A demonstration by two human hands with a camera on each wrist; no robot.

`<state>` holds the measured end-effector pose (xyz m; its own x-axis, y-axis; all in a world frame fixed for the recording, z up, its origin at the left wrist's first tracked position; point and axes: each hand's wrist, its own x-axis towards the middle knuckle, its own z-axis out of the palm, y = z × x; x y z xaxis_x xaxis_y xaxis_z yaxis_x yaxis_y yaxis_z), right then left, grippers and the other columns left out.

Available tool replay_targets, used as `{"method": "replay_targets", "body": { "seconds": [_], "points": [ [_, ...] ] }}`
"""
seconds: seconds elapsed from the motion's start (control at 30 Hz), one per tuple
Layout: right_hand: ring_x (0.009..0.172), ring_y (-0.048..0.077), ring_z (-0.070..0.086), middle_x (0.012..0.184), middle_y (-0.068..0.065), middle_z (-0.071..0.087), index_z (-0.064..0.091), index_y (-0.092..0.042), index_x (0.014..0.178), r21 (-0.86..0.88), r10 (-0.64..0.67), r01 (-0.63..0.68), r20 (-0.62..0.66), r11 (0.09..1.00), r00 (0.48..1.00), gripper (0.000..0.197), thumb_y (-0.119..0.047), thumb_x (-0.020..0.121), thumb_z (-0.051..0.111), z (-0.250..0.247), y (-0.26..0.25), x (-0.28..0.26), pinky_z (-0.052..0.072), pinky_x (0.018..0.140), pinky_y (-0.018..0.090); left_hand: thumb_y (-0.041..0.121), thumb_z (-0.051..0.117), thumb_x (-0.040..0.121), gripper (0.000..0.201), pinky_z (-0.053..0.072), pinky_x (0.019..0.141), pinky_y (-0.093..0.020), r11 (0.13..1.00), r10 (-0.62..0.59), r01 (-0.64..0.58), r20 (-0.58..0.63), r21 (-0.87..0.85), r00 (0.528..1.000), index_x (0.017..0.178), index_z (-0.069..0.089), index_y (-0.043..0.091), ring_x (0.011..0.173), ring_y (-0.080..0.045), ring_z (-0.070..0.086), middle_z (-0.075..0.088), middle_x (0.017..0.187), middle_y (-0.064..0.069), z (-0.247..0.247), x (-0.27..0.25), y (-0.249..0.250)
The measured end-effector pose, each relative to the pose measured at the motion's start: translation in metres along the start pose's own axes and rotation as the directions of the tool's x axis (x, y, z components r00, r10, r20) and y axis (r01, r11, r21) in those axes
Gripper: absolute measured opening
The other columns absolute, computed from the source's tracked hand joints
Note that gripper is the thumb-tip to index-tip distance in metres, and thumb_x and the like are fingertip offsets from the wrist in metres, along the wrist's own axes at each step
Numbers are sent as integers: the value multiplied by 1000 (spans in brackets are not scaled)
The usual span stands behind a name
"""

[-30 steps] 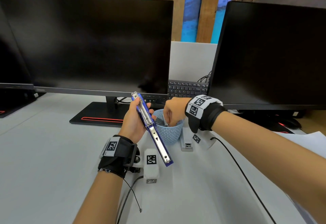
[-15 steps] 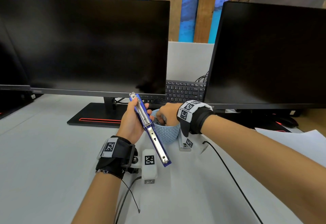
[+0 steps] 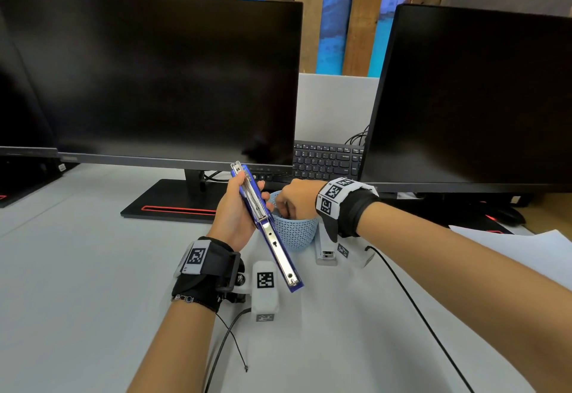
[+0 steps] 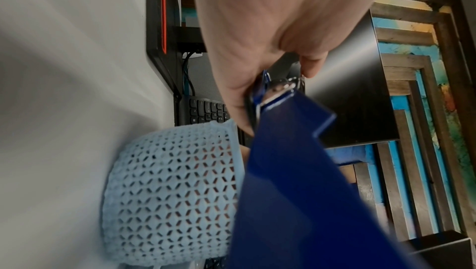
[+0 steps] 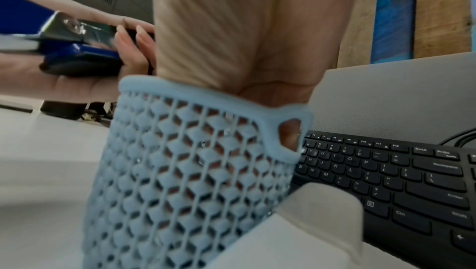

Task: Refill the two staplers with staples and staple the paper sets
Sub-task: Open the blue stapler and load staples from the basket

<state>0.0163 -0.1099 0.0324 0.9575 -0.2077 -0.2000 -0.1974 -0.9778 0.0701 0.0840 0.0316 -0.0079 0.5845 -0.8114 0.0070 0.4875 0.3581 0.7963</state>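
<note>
A blue stapler [image 3: 266,228] is swung open flat, its metal staple channel facing up. My left hand [image 3: 240,208] grips its upper half and holds it tilted above the desk. The left wrist view shows the fingers curled round the stapler [image 4: 291,171] near its hinge. My right hand [image 3: 294,199] reaches down into a small light-blue mesh basket [image 3: 298,233] just right of the stapler. In the right wrist view its fingers show only dimly through the basket [image 5: 190,171] wall, and what they touch is hidden. White paper [image 3: 526,250] lies at the right edge.
Two black monitors [image 3: 161,83] [image 3: 483,108] stand close behind the hands, with a black keyboard [image 3: 328,160] between them. The left monitor's base [image 3: 173,204] lies just behind my left hand. Thin cables [image 3: 411,309] run from the wrists across the grey desk [image 3: 77,284].
My right hand has shifted slightly left while staying in the basket. My left hand holds the open stapler in nearly the same pose.
</note>
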Motion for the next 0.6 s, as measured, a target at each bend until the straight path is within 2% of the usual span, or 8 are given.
{"method": "replay_targets", "body": {
  "seconds": [0.13,0.23,0.37,0.43,0.5,0.6],
  "points": [
    [84,20,65,66,-14,55,67,-16,90,-19,8,-8,-9,1000,1000,9,-11,83,67,0,0,2,56,86,38,48,38,98,45,46,64,-25,1000,-1,1,-7,-3,1000,107,51,6,67,-15,49,50,76,-5,0,0,0],
    [81,17,63,74,-9,60,69,-13,97,16,29,-28,-57,999,998,16,-15,81,69,2,3,2,55,80,32,48,37,98,45,47,63,-24,1000,-4,4,-6,8,1000,109,51,6,66,-14,50,51,75,-4,0,0,-1],
    [78,13,61,82,-7,62,69,-13,101,60,59,-55,-67,997,996,20,-17,82,69,6,7,3,48,71,26,49,38,97,47,49,61,-24,1000,-11,11,-11,5,1000,113,50,6,65,-14,51,52,75,-4,0,0,-1],
    [79,15,62,82,-6,63,69,-16,97,36,74,-71,-68,997,995,16,-18,82,68,7,5,4,52,72,29,48,38,97,47,48,63,-24,1000,-8,8,-10,6,1000,113,50,6,66,-14,51,52,75,-4,1,0,-1],
    [83,19,65,85,-3,66,70,-17,95,15,88,-87,-61,996,994,13,-18,82,67,6,4,6,57,79,34,48,37,97,47,47,65,-25,1000,-7,7,-2,6,1000,113,50,6,66,-14,51,52,75,-4,0,0,-1],
    [85,22,67,88,1,67,70,-16,94,0,75,-75,-44,997,996,12,-17,82,67,5,1,7,58,82,38,49,37,97,47,49,63,-24,1000,-15,15,0,6,1000,113,50,6,67,-14,51,52,76,-4,-1,-1,-2]
  ]
}}
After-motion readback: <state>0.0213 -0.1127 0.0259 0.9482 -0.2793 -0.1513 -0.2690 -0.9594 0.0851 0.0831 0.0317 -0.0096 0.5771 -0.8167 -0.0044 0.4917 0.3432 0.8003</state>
